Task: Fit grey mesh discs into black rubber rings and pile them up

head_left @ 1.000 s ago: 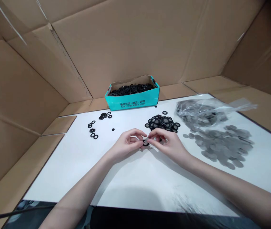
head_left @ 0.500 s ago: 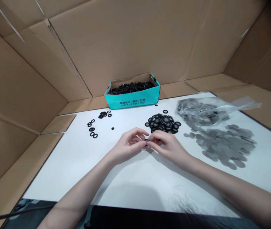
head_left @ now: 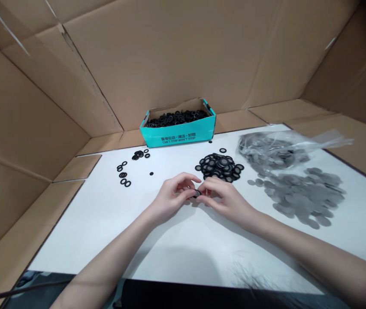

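Note:
Between my fingertips is a small black ring with a grey mesh disc [head_left: 197,193] in it, tilted, just above the white table. My left hand [head_left: 176,193] pinches its left side between thumb and fingers. On the other side my right hand [head_left: 223,194] has thumb and fingers at the ring's right edge, partly hiding it. Just beyond my hands lies a heap of black rings with grey centres [head_left: 220,165]. Loose grey discs [head_left: 305,195] are spread in a pile to the right of my right hand.
A turquoise box [head_left: 179,136] full of black rings stands at the back. Several loose black rings [head_left: 123,182] lie on the left of the white table [head_left: 99,231]. A clear plastic bag of grey discs [head_left: 271,150] sits at the back right. Cardboard walls [head_left: 170,51] surround the table.
The ring between my fingers has tilted and shows more of its face. My right fingers have shifted slightly on its edge; the piles look the same.

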`<state>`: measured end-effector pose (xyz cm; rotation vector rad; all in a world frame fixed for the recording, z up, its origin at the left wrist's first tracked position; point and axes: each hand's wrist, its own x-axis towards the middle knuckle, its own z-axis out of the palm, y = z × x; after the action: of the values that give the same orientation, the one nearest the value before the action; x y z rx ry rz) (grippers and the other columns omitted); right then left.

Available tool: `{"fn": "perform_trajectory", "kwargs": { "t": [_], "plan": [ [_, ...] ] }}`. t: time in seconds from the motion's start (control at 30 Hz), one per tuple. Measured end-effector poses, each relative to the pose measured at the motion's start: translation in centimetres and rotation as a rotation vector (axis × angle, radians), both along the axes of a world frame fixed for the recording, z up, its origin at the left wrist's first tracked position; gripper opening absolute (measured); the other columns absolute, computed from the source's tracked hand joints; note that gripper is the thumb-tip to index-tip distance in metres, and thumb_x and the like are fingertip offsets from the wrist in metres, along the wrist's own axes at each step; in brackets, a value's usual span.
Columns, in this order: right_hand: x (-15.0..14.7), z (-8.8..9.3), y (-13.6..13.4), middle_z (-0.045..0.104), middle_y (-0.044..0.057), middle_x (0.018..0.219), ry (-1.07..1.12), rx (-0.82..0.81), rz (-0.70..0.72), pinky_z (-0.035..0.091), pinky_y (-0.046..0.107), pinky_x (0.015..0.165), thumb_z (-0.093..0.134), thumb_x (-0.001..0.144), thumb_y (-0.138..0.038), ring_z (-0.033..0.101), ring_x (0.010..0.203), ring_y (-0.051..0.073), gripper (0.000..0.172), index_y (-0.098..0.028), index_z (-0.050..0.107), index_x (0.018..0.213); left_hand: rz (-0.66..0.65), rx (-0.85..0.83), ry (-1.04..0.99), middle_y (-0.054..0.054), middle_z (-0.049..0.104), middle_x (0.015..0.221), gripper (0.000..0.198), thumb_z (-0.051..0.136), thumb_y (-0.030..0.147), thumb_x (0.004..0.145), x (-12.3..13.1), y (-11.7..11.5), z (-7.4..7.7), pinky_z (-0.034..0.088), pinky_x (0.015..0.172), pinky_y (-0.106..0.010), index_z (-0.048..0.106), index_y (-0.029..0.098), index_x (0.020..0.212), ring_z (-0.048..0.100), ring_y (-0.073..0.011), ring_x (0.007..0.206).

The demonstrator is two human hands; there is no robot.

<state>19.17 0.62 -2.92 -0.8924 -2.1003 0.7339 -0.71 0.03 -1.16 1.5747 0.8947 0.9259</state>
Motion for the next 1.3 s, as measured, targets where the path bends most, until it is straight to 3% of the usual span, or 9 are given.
{"fn": "perform_trajectory", "kwargs": {
  "t": [0.43, 0.77, 0.97, 1.17, 1.3],
  "plan": [
    [-0.29, 0.49, -0.32, 0.061, 0.001, 0.072, 0.127, -0.112, -0.049, 0.039, 0.025, 0.057, 0.059, 0.088, -0.025, 0.052, 0.065, 0.014, 0.011, -0.019, 0.065, 0.081, 0.062, 0.235, 0.111, -0.002, 0.063, 0.088, 0.013, 0.057, 0.023, 0.095, 0.21, -0.24, 0.32, 0.05, 0.073, -0.021, 0.059, 0.019, 0.108, 0.061, -0.0106, 0.078],
    [0.06, 0.28, -0.05, 0.057, 0.0, 0.069, 0.088, 0.033, -0.018, 0.04, 0.025, 0.058, 0.058, 0.087, -0.018, 0.054, 0.066, 0.014, 0.011, -0.018, 0.058, 0.076, 0.007, 0.527, 0.304, -0.002, 0.067, 0.095, 0.013, 0.051, 0.011, 0.094, -0.21, 0.1, 0.51, 0.049, 0.073, -0.021, 0.059, 0.019, 0.102, 0.061, -0.0103, 0.08],
    [0.06, 0.24, -0.06, 0.056, 0.0, 0.069, 0.084, 0.06, -0.015, 0.039, 0.025, 0.059, 0.058, 0.087, -0.015, 0.054, 0.066, 0.014, 0.011, -0.019, 0.058, 0.076, -0.041, 0.565, 0.328, -0.003, 0.068, 0.096, 0.016, 0.05, 0.007, 0.093, -0.26, 0.1, 0.97, 0.048, 0.072, -0.02, 0.059, 0.018, 0.1, 0.061, -0.0103, 0.081],
    [0.15, 0.27, 0.04, 0.057, 0.0, 0.07, 0.084, 0.046, -0.01, 0.04, 0.025, 0.06, 0.059, 0.087, -0.015, 0.054, 0.067, 0.014, 0.011, -0.018, 0.058, 0.077, -0.025, 0.532, 0.254, -0.002, 0.067, 0.088, 0.015, 0.051, 0.007, 0.091, -0.14, 0.19, 1.0, 0.047, 0.067, -0.019, 0.057, 0.018, 0.099, 0.061, -0.0098, 0.076],
    [0.12, 0.32, 0.06, 0.056, 0.0, 0.068, 0.08, 0.055, -0.008, 0.039, 0.025, 0.059, 0.058, 0.087, -0.015, 0.054, 0.066, 0.014, 0.013, -0.018, 0.057, 0.075, -0.004, 0.562, 0.311, -0.002, 0.067, 0.09, 0.014, 0.051, 0.008, 0.092, -0.19, 0.17, 0.86, 0.047, 0.069, -0.02, 0.057, 0.018, 0.099, 0.059, -0.0093, 0.075]
  ]
}}
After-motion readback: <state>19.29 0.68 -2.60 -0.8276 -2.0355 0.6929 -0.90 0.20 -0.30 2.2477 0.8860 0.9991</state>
